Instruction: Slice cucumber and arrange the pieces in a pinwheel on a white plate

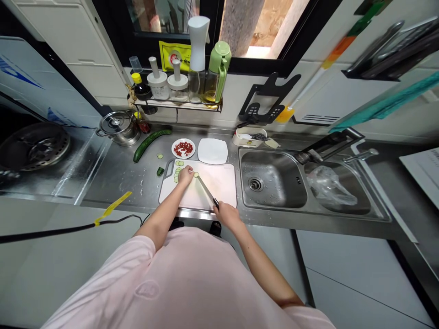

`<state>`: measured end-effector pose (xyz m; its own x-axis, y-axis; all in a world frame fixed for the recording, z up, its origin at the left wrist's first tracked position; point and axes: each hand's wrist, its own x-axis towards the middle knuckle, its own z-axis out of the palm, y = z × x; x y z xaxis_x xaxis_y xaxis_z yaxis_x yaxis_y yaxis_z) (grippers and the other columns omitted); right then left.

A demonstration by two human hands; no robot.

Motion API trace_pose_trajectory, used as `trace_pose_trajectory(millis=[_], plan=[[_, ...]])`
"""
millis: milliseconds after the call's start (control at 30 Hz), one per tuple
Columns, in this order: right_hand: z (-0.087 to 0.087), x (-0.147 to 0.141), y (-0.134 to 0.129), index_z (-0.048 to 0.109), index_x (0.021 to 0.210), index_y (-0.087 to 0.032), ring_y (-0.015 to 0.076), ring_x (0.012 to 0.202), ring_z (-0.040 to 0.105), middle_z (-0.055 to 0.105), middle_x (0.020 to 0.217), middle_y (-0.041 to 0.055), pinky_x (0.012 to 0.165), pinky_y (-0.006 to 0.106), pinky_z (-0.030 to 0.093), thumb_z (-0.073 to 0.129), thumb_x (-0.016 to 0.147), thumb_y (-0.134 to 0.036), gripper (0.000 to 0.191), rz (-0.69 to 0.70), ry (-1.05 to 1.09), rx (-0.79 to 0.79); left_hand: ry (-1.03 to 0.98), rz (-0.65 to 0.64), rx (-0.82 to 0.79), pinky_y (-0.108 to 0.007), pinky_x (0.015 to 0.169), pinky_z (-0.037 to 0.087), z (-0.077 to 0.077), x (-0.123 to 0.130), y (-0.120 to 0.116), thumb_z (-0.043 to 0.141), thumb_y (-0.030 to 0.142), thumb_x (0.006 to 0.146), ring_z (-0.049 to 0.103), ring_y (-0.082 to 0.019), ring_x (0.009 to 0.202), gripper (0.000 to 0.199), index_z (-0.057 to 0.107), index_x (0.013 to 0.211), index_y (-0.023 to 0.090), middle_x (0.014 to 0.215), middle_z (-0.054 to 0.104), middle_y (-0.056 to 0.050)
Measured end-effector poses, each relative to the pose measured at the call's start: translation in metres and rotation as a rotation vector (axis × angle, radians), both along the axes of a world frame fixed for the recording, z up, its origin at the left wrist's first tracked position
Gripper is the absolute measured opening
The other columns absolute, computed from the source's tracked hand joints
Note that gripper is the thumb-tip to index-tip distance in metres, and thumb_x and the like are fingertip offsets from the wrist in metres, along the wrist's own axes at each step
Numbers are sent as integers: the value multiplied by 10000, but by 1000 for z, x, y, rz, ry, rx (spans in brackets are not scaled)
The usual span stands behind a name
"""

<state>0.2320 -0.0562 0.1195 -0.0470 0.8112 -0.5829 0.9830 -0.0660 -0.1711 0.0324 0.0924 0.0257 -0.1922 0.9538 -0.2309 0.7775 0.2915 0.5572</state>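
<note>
A white cutting board lies on the steel counter. My right hand is closed round the black handle of a knife, whose blade slants up-left over the board. Near the blade's tip is a pale cucumber slice. My left hand rests over the board's left part, its fingers bent together; what they hold, if anything, is too small to make out. Several cucumber slices lie just left of that hand. A plate of chopped red pieces and a white square plate stand behind the board.
A whole cucumber, a cucumber end and a steel pot are at left. The sink is at right, with a plastic bag in its second basin. A condiment rack hangs behind.
</note>
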Motion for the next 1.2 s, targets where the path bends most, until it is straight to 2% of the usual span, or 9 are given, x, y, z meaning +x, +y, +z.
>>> trace_pose_trajectory(millis=[533, 933, 1200], plan=[[-6, -14, 15, 582, 1048, -164, 243, 971, 617, 661, 1004, 139, 780, 326, 428, 329, 917, -430, 390, -17, 25, 29, -1, -19, -10, -253, 695, 403, 6, 1, -1, 565, 288, 777, 599, -167, 832, 177, 601, 948, 256, 866, 665, -4], [-10, -7, 0, 577, 1049, -162, 250, 966, 620, 663, 1001, 136, 777, 336, 429, 330, 917, -410, 374, -20, 20, 37, 50, -131, 72, -280, 838, 410, 2, 1, -9, 470, 262, 845, 571, -186, 956, 201, 585, 1004, 219, 965, 624, -59], [-6, -1, -12, 576, 1055, -163, 239, 954, 624, 662, 1005, 138, 783, 322, 420, 329, 926, -422, 380, -26, 11, 17, 71, -189, 80, -283, 822, 416, 6, 3, -18, 488, 327, 846, 573, -173, 875, 255, 548, 1075, 232, 1041, 556, -70]])
